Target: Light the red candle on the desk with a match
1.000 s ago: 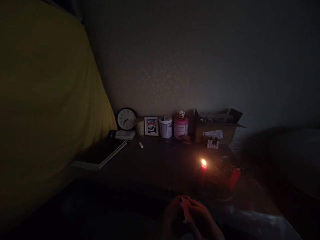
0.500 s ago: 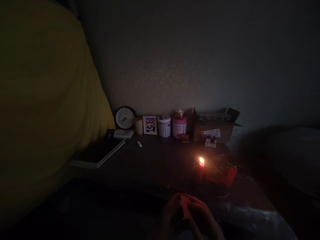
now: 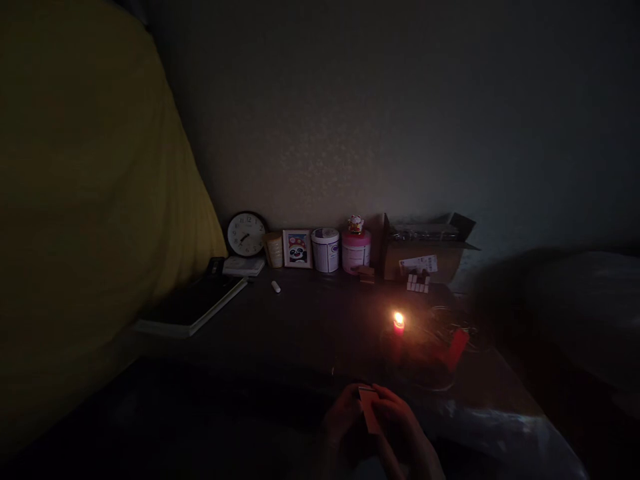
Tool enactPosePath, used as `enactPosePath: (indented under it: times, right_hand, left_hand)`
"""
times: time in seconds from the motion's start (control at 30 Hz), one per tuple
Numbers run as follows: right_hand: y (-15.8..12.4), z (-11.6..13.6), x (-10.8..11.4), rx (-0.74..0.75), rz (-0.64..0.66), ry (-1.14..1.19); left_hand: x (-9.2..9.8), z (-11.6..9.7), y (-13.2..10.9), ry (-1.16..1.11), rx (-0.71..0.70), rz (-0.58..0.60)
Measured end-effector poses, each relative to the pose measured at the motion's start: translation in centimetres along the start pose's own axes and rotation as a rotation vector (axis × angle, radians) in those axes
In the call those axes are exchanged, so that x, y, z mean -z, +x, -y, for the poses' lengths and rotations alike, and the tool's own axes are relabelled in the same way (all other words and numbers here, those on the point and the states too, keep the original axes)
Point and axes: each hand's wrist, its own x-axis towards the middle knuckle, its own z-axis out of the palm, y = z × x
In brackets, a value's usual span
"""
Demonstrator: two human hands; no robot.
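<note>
A small flat pale piece [image 3: 369,410], like a card or little box, is held between both hands at the bottom of the dim view. My left hand [image 3: 344,415] closes on its left side, and my right hand [image 3: 400,419] has its fingers wrapped round the right side. Beyond the hands, a lit red candle [image 3: 399,329] stands upright on the dark table [image 3: 310,327]. A red object [image 3: 457,349] leans to the right of the candle, beside a round glassy dish whose outline is faint.
Along the wall stand a clock [image 3: 247,234], a framed panda picture [image 3: 297,249], a white tin [image 3: 325,251], a pink tin [image 3: 356,253] with a cat figurine, and an open cardboard box [image 3: 425,257]. A dark book [image 3: 193,307] lies left, near a yellow curtain [image 3: 100,167].
The whole scene has shifted slightly left in the view. Both hands still hold the pale piece, with a dark strip now showing more clearly at its top edge.
</note>
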Motion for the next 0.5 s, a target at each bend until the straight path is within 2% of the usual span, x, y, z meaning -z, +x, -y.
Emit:
enactPosePath:
  times: [0.23,0.37,0.5]
  right_hand:
    - [0.3,-0.9,0.2,0.008,0.076,-0.005]
    - [0.3,-0.4,0.4,0.021,0.046,-0.002]
    - [0.1,0.5,0.1,0.012,-0.041,-0.036]
  left_hand:
    - [1.2,0.6,0.5,0.038,-0.025,-0.015]
    - [1.6,0.4,0.4,0.083,0.015,-0.033]
    - [1.8,0.2,0.1,0.158,0.049,-0.072]
